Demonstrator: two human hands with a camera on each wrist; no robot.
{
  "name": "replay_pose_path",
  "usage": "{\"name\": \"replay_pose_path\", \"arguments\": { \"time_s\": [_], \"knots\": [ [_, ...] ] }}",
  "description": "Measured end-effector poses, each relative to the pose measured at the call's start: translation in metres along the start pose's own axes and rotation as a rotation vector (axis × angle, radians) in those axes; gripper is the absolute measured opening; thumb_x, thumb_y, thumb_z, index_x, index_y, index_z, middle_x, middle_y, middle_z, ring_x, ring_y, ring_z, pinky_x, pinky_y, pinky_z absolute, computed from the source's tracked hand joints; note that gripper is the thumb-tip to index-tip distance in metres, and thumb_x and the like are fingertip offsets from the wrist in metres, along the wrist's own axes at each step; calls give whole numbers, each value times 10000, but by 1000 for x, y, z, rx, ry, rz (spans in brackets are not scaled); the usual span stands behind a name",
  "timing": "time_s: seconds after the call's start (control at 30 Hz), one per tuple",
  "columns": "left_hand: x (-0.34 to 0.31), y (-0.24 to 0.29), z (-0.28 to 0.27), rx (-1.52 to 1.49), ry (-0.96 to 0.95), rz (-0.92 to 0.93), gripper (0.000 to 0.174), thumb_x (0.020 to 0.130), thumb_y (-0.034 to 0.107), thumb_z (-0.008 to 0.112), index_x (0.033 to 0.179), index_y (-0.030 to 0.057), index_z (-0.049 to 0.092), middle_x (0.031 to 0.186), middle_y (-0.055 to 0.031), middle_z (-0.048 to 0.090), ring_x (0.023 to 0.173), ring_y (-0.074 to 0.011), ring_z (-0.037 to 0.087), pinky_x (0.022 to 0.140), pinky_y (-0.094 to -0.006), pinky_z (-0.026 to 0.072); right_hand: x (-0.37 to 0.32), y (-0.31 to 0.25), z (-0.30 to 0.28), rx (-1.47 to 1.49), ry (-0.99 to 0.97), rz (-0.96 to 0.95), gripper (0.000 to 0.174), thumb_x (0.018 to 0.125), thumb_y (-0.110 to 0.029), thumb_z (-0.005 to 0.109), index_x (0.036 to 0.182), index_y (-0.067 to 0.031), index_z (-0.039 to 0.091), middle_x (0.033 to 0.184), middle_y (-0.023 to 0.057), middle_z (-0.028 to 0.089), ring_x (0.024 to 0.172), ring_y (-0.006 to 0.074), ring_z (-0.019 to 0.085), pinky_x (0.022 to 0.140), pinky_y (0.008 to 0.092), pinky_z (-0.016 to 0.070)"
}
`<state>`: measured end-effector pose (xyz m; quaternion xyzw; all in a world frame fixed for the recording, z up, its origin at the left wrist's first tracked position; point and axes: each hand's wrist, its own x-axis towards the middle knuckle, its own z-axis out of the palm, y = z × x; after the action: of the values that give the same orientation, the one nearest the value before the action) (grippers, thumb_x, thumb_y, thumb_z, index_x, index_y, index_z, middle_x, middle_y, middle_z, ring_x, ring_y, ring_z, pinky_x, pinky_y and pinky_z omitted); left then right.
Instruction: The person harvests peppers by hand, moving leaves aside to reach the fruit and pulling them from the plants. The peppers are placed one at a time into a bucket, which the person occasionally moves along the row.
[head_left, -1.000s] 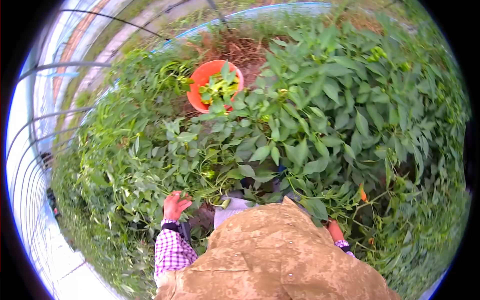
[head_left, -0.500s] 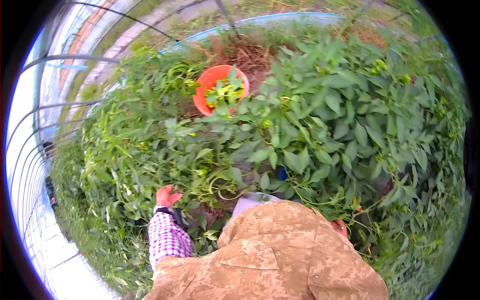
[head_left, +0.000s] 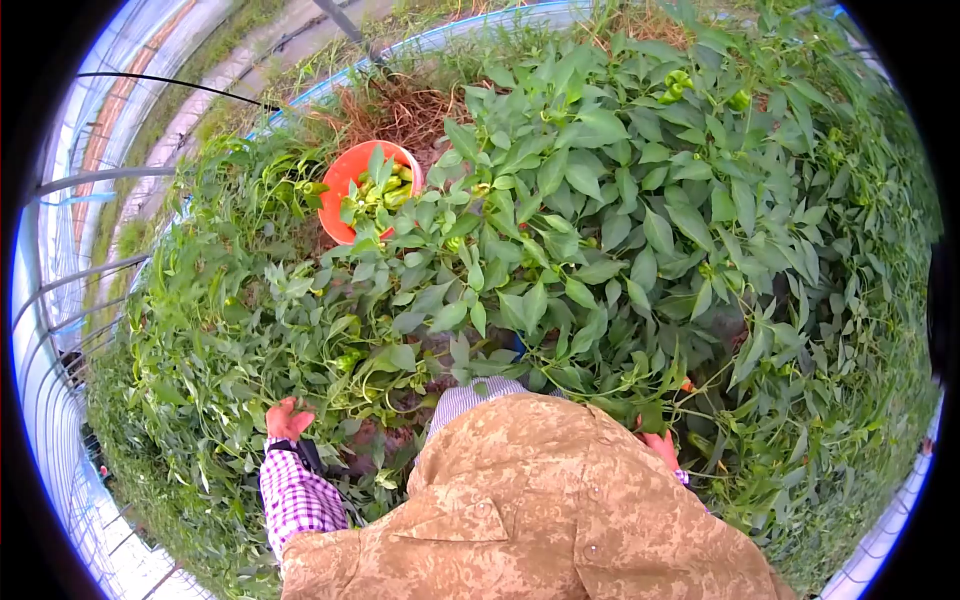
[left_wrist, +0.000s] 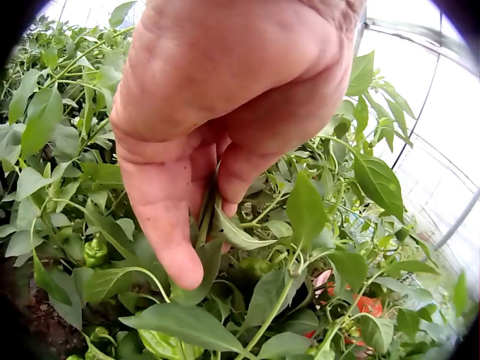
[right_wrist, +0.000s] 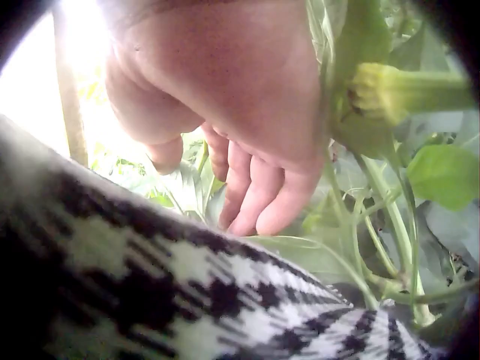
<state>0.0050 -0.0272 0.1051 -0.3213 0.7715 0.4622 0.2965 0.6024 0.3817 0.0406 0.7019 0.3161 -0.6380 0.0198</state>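
Observation:
My left hand [head_left: 288,420] is among pepper plants left of my body. In the left wrist view its fingers [left_wrist: 176,240] and thumb bend in around a leafy pepper stem [left_wrist: 206,214], holding it between them. Beneath hangs a pale green pepper [left_wrist: 169,343], partly behind a leaf; a smaller one [left_wrist: 96,253] shows at left. My right hand [head_left: 660,447] reaches into foliage at my right side, half hidden by the jacket. Its fingers [right_wrist: 262,195] hang loosely bent over leaves [right_wrist: 304,259], with nothing visible between them. A thick cut-looking stem [right_wrist: 412,91] stands beside that palm.
An orange bucket [head_left: 340,200] holding green peppers stands ahead to the left. Dense pepper plants [head_left: 600,250] surround me. An orange-red pepper [head_left: 687,384] shows near my right hand. Greenhouse hoops [head_left: 100,178] and plastic sheeting run along the left. Red fruit [left_wrist: 367,306] shows low in the left wrist view.
The head view has turned, so the bucket and my left hand appear farther left. My left hand's fingers have drawn in closer together. The right hand stays low in the foliage.

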Motion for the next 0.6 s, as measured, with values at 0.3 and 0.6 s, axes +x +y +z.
{"name": "replay_pose_path", "arguments": {
  "time_s": [0.3, 0.6],
  "knots": [
    [0, -91, -28, -209, 196, -324, 394, 987, 171, 356, 1302, -66, 348, 1187, -305, 537, 934, -428, 625, 696, -462, 579, 29, 31, -10, 358, -118, 15, 219, 908, -219, 547, 1018, -31, 561, 918, 108, 619, 735, 227, 650, 650, 367, 544],
    [-114, -40, 97, 915, -548, -589, 324, 905, 305, 454, 944, 14, 590, 822, -145, 633, 677, -253, 598, 655, -394, 501, -64, -95, 28, -194, -331, -220, 305, 917, -248, 565, 1103, -9, 602, 1018, 142, 638, 913, 223, 599, 811, 310, 464]
  ]
}}
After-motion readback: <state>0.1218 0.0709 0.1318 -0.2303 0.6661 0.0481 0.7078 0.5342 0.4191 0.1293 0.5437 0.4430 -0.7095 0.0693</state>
